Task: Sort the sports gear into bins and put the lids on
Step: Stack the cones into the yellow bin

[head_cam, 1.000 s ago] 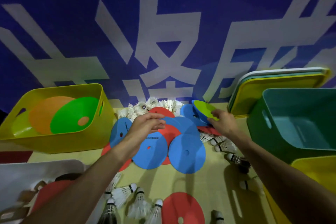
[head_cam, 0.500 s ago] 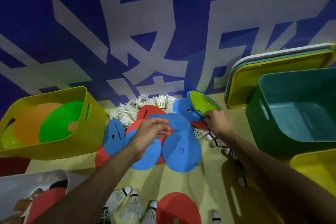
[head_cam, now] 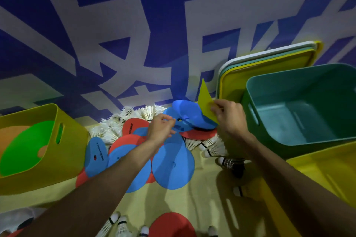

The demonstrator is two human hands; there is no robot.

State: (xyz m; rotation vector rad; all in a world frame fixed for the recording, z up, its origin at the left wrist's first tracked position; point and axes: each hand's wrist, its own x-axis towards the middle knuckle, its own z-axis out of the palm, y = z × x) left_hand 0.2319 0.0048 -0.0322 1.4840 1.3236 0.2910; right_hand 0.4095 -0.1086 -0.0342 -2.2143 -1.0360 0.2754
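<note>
Pinches the yellow disc edge-up in the right hand, teal bin just right of it, with the left hand curled over blue discs, grip unclear; risks dragging overlapping discs onto shuttlecocks below.

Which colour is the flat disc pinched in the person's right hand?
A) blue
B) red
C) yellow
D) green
C: the right hand pinches a yellow disc, raised on edge above the pile of blue and red discs.
</note>
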